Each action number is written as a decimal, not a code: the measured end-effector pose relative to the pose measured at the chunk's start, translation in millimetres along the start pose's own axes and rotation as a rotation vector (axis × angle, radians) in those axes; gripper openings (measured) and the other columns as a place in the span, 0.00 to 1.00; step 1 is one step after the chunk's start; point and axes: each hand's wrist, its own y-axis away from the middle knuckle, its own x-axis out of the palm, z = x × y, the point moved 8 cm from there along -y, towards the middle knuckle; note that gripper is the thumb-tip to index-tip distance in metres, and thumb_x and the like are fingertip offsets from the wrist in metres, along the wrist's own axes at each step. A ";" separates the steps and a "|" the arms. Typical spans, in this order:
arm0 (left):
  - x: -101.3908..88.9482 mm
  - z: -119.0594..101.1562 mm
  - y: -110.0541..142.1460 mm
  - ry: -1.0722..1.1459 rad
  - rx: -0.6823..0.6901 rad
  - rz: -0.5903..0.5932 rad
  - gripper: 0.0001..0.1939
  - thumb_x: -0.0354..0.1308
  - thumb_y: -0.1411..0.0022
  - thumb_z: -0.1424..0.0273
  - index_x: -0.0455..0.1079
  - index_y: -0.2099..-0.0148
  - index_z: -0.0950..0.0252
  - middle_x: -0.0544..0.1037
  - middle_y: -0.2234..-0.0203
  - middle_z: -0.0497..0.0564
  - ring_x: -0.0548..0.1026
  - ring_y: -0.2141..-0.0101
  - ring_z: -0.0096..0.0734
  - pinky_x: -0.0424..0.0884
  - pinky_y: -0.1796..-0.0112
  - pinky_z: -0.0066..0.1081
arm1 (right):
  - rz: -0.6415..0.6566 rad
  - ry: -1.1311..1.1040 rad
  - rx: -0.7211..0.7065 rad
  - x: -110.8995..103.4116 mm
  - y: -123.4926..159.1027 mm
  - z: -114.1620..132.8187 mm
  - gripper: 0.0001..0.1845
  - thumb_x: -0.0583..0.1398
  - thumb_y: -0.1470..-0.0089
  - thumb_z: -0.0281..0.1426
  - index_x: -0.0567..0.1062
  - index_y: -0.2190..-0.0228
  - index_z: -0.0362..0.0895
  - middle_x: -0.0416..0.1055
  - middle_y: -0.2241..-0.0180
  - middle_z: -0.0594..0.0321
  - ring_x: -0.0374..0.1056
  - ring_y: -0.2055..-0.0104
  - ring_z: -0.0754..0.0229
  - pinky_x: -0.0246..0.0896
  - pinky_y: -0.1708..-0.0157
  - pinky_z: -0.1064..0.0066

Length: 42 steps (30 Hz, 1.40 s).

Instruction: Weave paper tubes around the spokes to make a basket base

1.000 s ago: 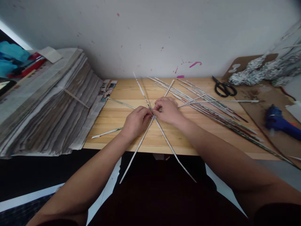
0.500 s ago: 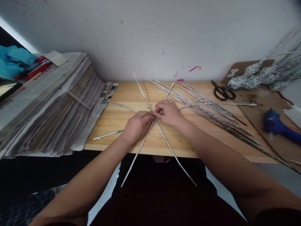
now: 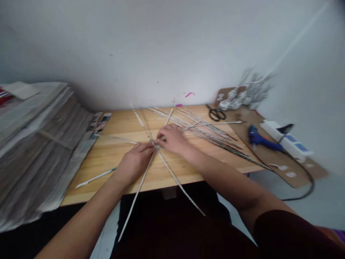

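Several thin rolled paper sticks (image 3: 172, 173) cross one another in a star shape on the wooden table. At the crossing, my left hand (image 3: 137, 160) is closed, its fingertips pressed on the sticks. Right beside it my right hand (image 3: 172, 139) pinches at the same crossing, thumb and forefinger together. One paper stick (image 3: 138, 196) runs from under my left hand past the table's front edge. Others stick out toward the wall and to both sides. My fingers cover the exact middle of the crossing.
A tied newspaper stack (image 3: 40, 136) stands at the left. Loose paper sticks (image 3: 212, 135) lie right of my hands. Black scissors (image 3: 216, 114), a blue glue gun (image 3: 265, 141) on cardboard (image 3: 239, 131), a white power strip (image 3: 287, 140) and bundled paper strands (image 3: 237, 99) are farther right.
The camera view has turned to the right, so the table appears farther left and the power strip shows. Both hands stay at the crossing of the paper sticks.
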 end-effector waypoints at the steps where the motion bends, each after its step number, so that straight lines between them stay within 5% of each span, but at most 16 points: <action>1: -0.1 1.9 0.8 -0.003 0.001 -0.013 0.13 0.51 0.28 0.71 0.74 0.49 0.66 0.79 0.52 0.56 0.76 0.53 0.41 0.76 0.50 0.40 | -0.021 0.018 0.009 -12.1 5.2 0.8 0.10 0.66 0.43 0.39 0.80 0.64 0.47 0.77 0.56 0.58 0.64 0.48 0.49 0.52 0.49 0.58; 6: 9.1 8.5 6.0 -0.060 0.060 0.018 0.15 0.48 0.29 0.70 0.73 0.47 0.64 0.78 0.49 0.57 0.76 0.51 0.48 0.77 0.53 0.44 | -0.051 -0.022 -0.022 -92.9 64.7 -3.1 0.10 0.61 0.38 0.36 0.79 0.65 0.44 0.79 0.64 0.60 0.70 0.58 0.57 0.57 0.54 0.66; 12: 11.9 12.5 12.6 -0.062 0.056 0.012 0.17 0.45 0.30 0.68 0.72 0.46 0.60 0.79 0.49 0.56 0.76 0.51 0.51 0.77 0.53 0.49 | -0.146 0.354 0.574 -200.6 184.7 -109.4 0.13 0.59 0.39 0.37 0.80 0.70 0.45 0.77 0.72 0.61 0.70 0.68 0.57 0.56 0.66 0.68; 15: 15.3 16.1 13.9 -0.048 0.037 0.016 0.18 0.45 0.29 0.67 0.71 0.45 0.60 0.78 0.47 0.57 0.76 0.50 0.51 0.76 0.51 0.50 | -0.059 0.615 0.770 -226.5 226.4 -156.8 0.13 0.59 0.45 0.27 0.80 0.59 0.43 0.79 0.60 0.54 0.71 0.58 0.51 0.59 0.61 0.66; 20: 15.0 16.3 12.3 -0.047 0.031 0.000 0.19 0.44 0.29 0.65 0.73 0.46 0.61 0.79 0.49 0.57 0.77 0.52 0.50 0.75 0.50 0.49 | 0.131 0.769 0.845 -220.9 244.2 -200.5 0.26 0.57 0.46 0.24 0.74 0.45 0.44 0.76 0.52 0.49 0.69 0.50 0.46 0.60 0.55 0.61; 28: 12.1 14.3 10.8 -0.005 -0.008 -0.015 0.17 0.46 0.30 0.65 0.73 0.47 0.56 0.79 0.49 0.55 0.77 0.53 0.50 0.78 0.53 0.51 | 0.097 0.683 0.724 -211.2 237.7 -222.6 0.26 0.53 0.42 0.25 0.71 0.42 0.39 0.75 0.50 0.41 0.70 0.51 0.43 0.62 0.53 0.57; 32: 13.8 17.7 10.7 0.035 -0.058 -0.025 0.17 0.46 0.29 0.64 0.73 0.46 0.55 0.78 0.47 0.55 0.77 0.50 0.50 0.78 0.53 0.50 | -0.154 0.562 0.681 -244.3 249.7 -191.7 0.28 0.53 0.43 0.27 0.70 0.42 0.37 0.73 0.49 0.39 0.69 0.48 0.41 0.64 0.50 0.52; 35: 9.5 15.9 5.2 0.049 -0.065 -0.028 0.17 0.47 0.29 0.64 0.75 0.47 0.59 0.80 0.49 0.56 0.78 0.51 0.49 0.77 0.51 0.47 | -0.367 0.228 0.772 -266.6 276.0 -154.4 0.28 0.56 0.43 0.38 0.69 0.42 0.48 0.75 0.52 0.46 0.72 0.55 0.44 0.67 0.56 0.50; 38: 0.2 11.2 -5.3 0.085 -0.068 -0.008 0.17 0.48 0.29 0.65 0.77 0.51 0.60 0.83 0.56 0.55 0.79 0.58 0.42 0.77 0.54 0.40 | -0.408 -0.384 0.946 -247.4 301.9 -135.4 0.14 0.62 0.49 0.47 0.77 0.60 0.59 0.76 0.61 0.47 0.71 0.69 0.51 0.62 0.72 0.52; 42: -0.8 19.1 -18.3 0.047 -0.185 0.117 0.15 0.51 0.30 0.69 0.76 0.48 0.60 0.83 0.63 0.53 0.79 0.62 0.39 0.75 0.62 0.34 | -0.254 -0.492 1.034 -196.4 300.5 -124.5 0.15 0.68 0.59 0.49 0.80 0.66 0.63 0.69 0.79 0.54 0.61 0.81 0.55 0.45 0.84 0.57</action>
